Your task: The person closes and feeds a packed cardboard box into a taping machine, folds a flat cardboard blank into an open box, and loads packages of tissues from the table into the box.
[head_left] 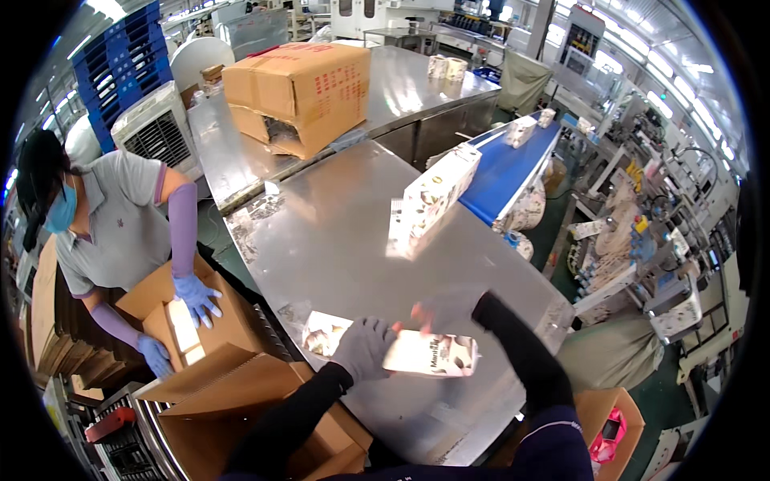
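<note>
My left hand (366, 349), in a grey glove, is closed on a long white soft-looking pack (433, 353) printed with brown and dark shapes. The pack lies at the near edge of the steel table (337, 228). Left of that hand shows another white printed pack (322, 332); whether the two touch is hidden by the glove. My right hand (451, 311), also gloved, is just above the pack's right part and smeared by motion, so its fingers cannot be made out. Below my left forearm stands an open cardboard box (233, 405).
A co-worker's blue-gloved hands (195, 301) rest at another open box (233, 309) on the left. A row of white printed packs (441, 188) stands by the blue conveyor belt (509, 172). A large carton (298, 92) sits at the back. A small box (613, 425) stands lower right.
</note>
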Demonstrator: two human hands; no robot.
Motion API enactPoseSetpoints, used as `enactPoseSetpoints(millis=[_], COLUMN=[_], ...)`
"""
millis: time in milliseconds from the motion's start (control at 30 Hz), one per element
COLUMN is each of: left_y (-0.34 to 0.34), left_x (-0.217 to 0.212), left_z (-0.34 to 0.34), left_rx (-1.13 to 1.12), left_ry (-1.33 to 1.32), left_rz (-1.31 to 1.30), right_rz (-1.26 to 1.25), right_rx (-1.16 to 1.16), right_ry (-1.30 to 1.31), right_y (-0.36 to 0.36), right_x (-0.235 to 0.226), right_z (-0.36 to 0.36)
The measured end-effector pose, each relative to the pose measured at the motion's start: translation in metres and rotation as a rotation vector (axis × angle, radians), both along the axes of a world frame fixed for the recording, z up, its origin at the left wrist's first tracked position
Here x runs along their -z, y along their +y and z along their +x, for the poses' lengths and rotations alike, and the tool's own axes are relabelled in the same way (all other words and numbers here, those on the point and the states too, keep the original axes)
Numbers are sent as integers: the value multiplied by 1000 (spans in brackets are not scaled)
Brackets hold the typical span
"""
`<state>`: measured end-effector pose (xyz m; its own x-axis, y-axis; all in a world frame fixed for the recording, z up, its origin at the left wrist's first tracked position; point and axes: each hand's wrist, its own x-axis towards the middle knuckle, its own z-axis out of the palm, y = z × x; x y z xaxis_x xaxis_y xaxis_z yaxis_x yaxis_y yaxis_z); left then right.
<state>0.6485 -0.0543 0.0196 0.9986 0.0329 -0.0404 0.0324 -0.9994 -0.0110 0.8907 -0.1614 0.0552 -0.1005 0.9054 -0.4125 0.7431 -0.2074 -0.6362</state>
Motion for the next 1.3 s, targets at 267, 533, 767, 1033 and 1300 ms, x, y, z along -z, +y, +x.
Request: enactPoseSetpoints(millis=[267,533,767,1033,1300], left_y=[-7,-7,-31,-40,-64], left_x=[-9,-3,-16,-139,-140], left_z=[27,19,0,-104,-316], left_rx=[69,-29,-54,50,-718], left_ry=[42,164,54,-417,-258], left_rz=[-84,-11,63,204,49], right_rz=[329,400,211,40,396], right_rx=[284,315,482,860,871], right_ry=[-1282,-696,-706,-725,-207], right_y=[187,192,21,-104,-127], right_x=[91,61,42,105,46], right_z=[148,7,32,71,-58])
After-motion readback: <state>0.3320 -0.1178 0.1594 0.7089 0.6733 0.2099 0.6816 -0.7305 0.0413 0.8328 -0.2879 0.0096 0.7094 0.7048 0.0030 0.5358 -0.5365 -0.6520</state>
